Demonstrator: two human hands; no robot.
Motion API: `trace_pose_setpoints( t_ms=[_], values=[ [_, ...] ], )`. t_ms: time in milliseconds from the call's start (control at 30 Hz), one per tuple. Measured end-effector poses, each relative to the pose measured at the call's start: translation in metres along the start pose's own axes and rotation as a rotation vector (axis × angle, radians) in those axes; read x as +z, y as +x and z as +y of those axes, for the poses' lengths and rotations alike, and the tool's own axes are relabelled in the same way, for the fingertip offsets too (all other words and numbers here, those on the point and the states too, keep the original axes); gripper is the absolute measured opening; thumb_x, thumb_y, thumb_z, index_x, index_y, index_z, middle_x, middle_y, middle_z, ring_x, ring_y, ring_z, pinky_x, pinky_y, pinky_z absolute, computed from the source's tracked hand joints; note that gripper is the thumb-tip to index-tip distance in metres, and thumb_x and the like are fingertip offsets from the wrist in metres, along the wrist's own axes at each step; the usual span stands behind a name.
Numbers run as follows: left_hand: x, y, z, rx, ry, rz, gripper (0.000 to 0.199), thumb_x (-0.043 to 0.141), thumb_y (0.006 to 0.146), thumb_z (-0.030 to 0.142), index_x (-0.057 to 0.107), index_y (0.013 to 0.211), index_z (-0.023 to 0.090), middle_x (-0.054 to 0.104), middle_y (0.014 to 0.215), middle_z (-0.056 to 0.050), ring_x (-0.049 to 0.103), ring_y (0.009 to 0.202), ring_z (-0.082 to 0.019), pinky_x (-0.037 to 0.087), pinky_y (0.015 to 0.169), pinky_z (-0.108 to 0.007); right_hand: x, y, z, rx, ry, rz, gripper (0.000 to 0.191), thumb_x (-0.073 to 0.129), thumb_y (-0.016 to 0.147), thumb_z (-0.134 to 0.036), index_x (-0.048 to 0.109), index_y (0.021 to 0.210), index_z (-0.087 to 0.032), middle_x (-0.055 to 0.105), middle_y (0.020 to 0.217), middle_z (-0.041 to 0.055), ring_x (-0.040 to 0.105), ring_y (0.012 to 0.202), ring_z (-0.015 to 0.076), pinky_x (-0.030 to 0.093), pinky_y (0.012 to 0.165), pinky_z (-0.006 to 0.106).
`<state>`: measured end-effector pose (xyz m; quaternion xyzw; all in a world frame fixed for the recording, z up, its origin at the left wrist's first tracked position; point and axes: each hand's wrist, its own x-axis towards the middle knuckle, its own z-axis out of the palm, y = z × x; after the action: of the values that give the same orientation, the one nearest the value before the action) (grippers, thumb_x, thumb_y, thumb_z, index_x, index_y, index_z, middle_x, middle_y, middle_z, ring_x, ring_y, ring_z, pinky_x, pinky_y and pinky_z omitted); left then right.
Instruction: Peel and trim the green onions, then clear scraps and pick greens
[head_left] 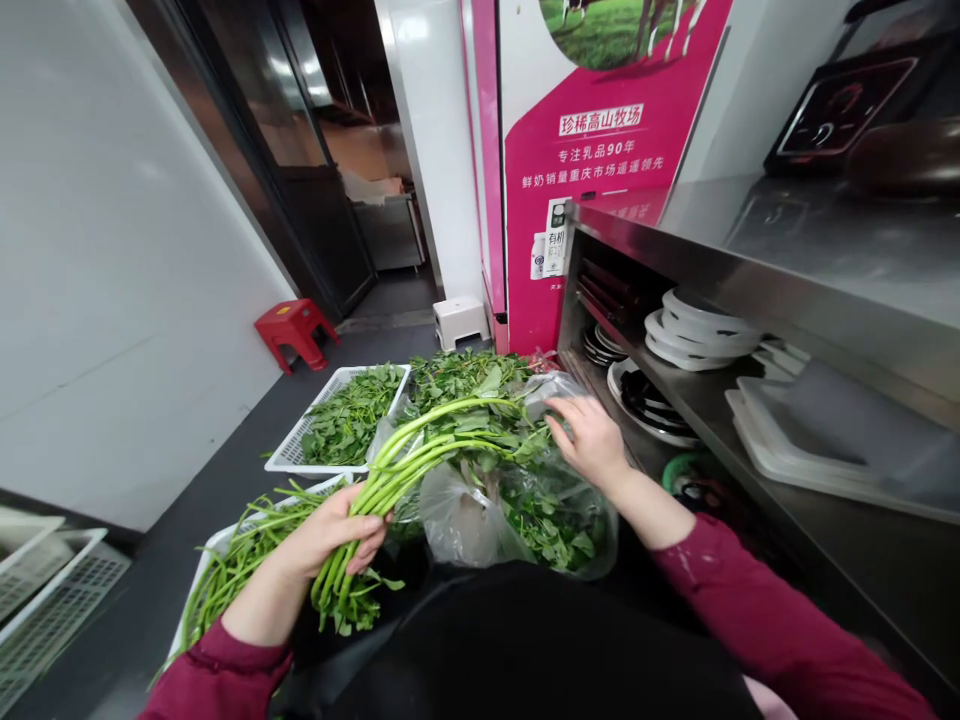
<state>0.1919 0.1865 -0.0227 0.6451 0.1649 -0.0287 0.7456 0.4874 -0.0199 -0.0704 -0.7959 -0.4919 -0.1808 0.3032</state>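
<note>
My left hand (341, 535) is closed around a bunch of long leafy green stems (420, 440). The stems arch up and to the right, over a clear plastic bag (469, 515) of loose leafy greens (551, 535). Beside the far, leafy end of the bunch is my right hand (589, 440), its thumb and fingers parted and slightly bent, with nothing plainly held. On the left, a white basket (191, 600) holds more green stems (251, 560). Farther back, another white basket (281, 455) contains picked leaves (352, 415).
A steel shelf (750, 270) with stacked white plates (694, 330) runs along my right. Ahead stand a pink fridge (592, 160), a white stool (460, 320) and a red stool (296, 330). White crates (67, 580) lie at the lower left, near the wall.
</note>
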Motion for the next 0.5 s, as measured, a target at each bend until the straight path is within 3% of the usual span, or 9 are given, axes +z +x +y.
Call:
trace_pose_setpoints(
  t_ms=[67,133,267,400,500],
  values=[
    [0.0,0.0,-0.004,0.005,-0.007,-0.031,0.021,0.062,0.076,0.031,0.05,0.084,0.016,0.048,0.05,0.003,0.043,0.035,-0.007,0.033,0.036,-0.019,-0.002,0.019,-0.005,-0.18,-0.024,0.045,0.031,0.047,0.087,-0.032,0.06,0.112,-0.018,0.061,0.104,0.011,0.052,0.097,0.0236,0.038,0.084,0.036],
    [0.001,0.001,-0.008,0.021,-0.019,-0.054,0.023,0.061,0.077,0.033,0.049,0.085,0.016,0.048,0.05,0.004,0.043,0.035,-0.007,0.034,0.036,-0.018,0.001,0.029,-0.009,-0.338,-0.059,0.018,0.026,0.044,0.089,-0.03,0.061,0.102,-0.015,0.062,0.095,0.0104,0.052,0.09,0.0222,0.038,0.08,0.035],
    [0.004,0.004,-0.009,0.032,0.001,-0.033,0.024,0.06,0.079,0.034,0.047,0.087,0.015,0.048,0.051,0.004,0.042,0.035,-0.007,0.034,0.036,-0.018,0.012,0.022,-0.012,-0.421,-0.124,0.008,0.025,0.037,0.09,-0.022,0.06,0.089,-0.012,0.059,0.079,0.0099,0.051,0.076,0.0198,0.037,0.07,0.032],
    [0.006,0.005,-0.003,0.017,0.081,-0.003,0.027,0.06,0.079,0.036,0.043,0.087,0.016,0.049,0.052,0.005,0.043,0.036,-0.007,0.032,0.036,-0.017,0.013,0.012,-0.003,-0.358,0.076,-0.123,0.02,0.039,0.086,-0.021,0.055,0.075,-0.015,0.053,0.071,0.0076,0.046,0.068,0.0181,0.036,0.064,0.031],
    [0.009,0.005,0.002,-0.037,0.171,-0.045,0.028,0.06,0.079,0.036,0.043,0.089,0.016,0.049,0.053,0.005,0.044,0.038,-0.006,0.032,0.037,-0.017,0.006,0.021,0.012,-0.025,0.562,-0.189,0.02,0.044,0.082,-0.03,0.046,0.064,-0.02,0.044,0.06,0.0013,0.04,0.057,0.0147,0.036,0.058,0.029]
  ],
)
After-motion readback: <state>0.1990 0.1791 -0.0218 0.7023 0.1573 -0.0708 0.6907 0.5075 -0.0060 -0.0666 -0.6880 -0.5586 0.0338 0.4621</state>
